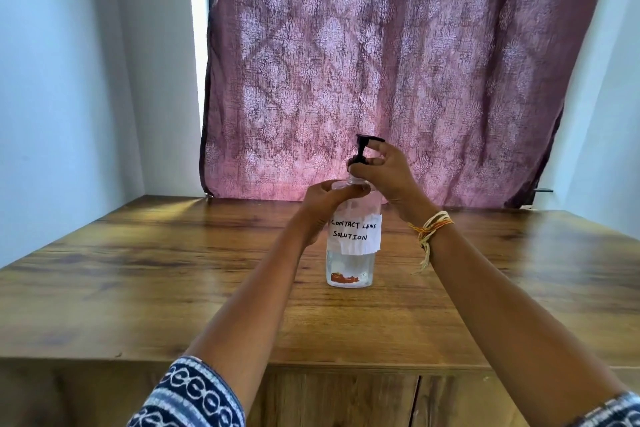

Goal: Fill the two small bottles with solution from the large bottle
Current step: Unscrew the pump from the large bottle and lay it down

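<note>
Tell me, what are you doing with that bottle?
A person is working on a large clear bottle labelled "contact lens solution", which stands upright on the wooden table. The left hand holds the bottle by its shoulder to steady it. The right hand grips the black pump top at the neck, likely to unscrew it. No small bottles are in view, so no filling shows here.

A brown wood-grain tabletop (138, 270) is seen across the foreground, with cabinet doors (346, 399) below its front edge; a mauve patterned fabric curtain (398, 62) is hung behind it; pale blue-white walls (69, 80) are noted at either side; a bright strip of daylight (197, 45) is admitted beside the curtain's left edge.
</note>
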{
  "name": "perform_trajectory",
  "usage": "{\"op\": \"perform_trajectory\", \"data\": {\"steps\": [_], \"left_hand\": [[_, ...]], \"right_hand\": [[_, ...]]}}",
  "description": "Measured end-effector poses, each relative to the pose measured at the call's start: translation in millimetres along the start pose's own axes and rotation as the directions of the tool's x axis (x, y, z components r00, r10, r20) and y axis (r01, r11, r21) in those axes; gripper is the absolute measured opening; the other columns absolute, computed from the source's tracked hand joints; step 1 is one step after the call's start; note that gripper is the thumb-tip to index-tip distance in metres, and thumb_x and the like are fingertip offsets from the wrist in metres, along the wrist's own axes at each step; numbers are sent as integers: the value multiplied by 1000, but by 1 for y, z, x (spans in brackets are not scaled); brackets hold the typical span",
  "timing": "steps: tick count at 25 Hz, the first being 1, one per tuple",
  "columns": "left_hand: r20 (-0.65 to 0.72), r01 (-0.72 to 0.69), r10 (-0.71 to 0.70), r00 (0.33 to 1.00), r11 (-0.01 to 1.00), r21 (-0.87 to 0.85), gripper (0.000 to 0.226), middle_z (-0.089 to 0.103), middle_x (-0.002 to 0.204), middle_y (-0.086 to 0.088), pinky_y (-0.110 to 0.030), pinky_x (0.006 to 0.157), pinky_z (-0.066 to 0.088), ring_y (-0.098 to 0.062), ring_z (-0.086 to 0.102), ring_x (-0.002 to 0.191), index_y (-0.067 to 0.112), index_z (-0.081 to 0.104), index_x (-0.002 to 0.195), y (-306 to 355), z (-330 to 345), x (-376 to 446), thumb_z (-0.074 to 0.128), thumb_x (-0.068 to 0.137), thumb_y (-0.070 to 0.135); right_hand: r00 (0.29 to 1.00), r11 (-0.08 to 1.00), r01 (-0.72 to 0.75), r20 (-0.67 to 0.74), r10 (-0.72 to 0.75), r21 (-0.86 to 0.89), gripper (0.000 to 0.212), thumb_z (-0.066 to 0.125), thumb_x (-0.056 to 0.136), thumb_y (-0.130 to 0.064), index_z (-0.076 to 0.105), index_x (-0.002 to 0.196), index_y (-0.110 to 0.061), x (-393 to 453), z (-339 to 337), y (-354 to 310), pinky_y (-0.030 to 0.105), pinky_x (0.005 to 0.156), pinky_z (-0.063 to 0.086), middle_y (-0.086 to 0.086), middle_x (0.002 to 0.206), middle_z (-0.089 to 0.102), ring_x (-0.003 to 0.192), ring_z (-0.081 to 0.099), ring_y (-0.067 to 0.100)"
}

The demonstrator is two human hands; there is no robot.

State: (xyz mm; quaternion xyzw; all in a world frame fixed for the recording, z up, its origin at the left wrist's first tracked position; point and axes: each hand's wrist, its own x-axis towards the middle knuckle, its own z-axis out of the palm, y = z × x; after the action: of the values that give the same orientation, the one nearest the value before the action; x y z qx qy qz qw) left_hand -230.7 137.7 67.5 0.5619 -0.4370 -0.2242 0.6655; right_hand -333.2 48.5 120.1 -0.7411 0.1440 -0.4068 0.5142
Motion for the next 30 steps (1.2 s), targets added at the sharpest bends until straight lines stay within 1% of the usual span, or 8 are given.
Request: {"op": "perform_trajectory", "data": {"steps": [3, 6, 8, 14, 19, 23, 26, 30], "left_hand": [[-1, -1, 1, 1000, 1000, 2, 25, 75, 89, -14, -43, 82, 55, -29, 70, 81, 14, 75, 88, 0, 0, 0, 78, 71, 32], [2, 8, -8, 1000, 1000, -1, 17, 76, 86, -10, -42, 82, 55, -27, 71, 80, 18, 75, 81, 1, 0, -2, 78, 70, 31], [12, 1, -1, 1000, 1000, 9, 23, 76, 90, -13, -43, 83, 56, -29, 71, 83, 17, 76, 84, 0, 1, -2, 78, 68, 34], [0, -12, 12, 1000, 1000, -10, 24, 77, 90, -10, -44, 84, 55, -29, 72, 87, 18, 77, 87, -2, 1, 0, 78, 69, 34], [-1, -12, 12, 1000, 1000, -5, 37, 77, 92, -12, -44, 83, 57, -33, 72, 90, 16, 76, 90, -2, 1, 0, 80, 62, 40], [2, -21, 21, 1000, 1000, -9, 36, 76, 88, -9, -37, 75, 55, -27, 72, 83, 16, 75, 91, -2, 1, 0, 79, 64, 39], [2, -11, 11, 1000, 1000, -3, 35, 76, 92, -12, -43, 81, 56, -31, 72, 86, 15, 75, 91, -2, 1, 1, 79, 65, 39], [-5, -3, 3, 1000, 1000, -4, 49, 76, 94, -13, -43, 82, 56, -34, 72, 90, 12, 75, 95, -1, 1, 0, 80, 58, 44]], "right_hand": [[998, 1000, 22, 61, -22, 3, 62, 74, 78, -1, 48, 134, -7, 1, 2, -1, 37, 80, 55, 15, 105, 70, 89, 67, 23], [999, 996, 35, -20, -36, -87, 68, 87, 68, -19, 54, 126, -10, 1, 1, -1, 28, 71, 55, 2, 85, 65, 79, 66, 17], [998, 997, 22, -65, -27, -74, 62, 86, 68, -17, 55, 122, -8, 1, -2, -2, 24, 68, 52, 2, 81, 64, 75, 65, 15], [997, 993, -53, 64, 46, 107, 64, 76, 74, -6, 49, 132, -5, 4, -5, 1, 39, 89, 52, 20, 108, 71, 97, 68, 27], [1000, 999, -27, -14, 27, 24, 66, 86, 68, -17, 55, 125, -7, 0, -3, -1, 29, 74, 57, 11, 96, 71, 81, 70, 18], [998, 995, -45, 35, 42, 93, 64, 80, 59, -29, 61, 118, -12, 1, -7, 1, 47, 96, 50, 19, 115, 68, 107, 66, 30], [995, 998, -24, 102, 17, 60, 67, 82, 72, -13, 51, 131, -4, -1, -6, 0, 42, 88, 54, 18, 109, 70, 96, 69, 28], [1000, 999, 21, 20, -21, 25, 60, 83, 71, -11, 55, 123, -6, 0, -8, 0, 32, 76, 56, 9, 89, 72, 79, 70, 18]]}}
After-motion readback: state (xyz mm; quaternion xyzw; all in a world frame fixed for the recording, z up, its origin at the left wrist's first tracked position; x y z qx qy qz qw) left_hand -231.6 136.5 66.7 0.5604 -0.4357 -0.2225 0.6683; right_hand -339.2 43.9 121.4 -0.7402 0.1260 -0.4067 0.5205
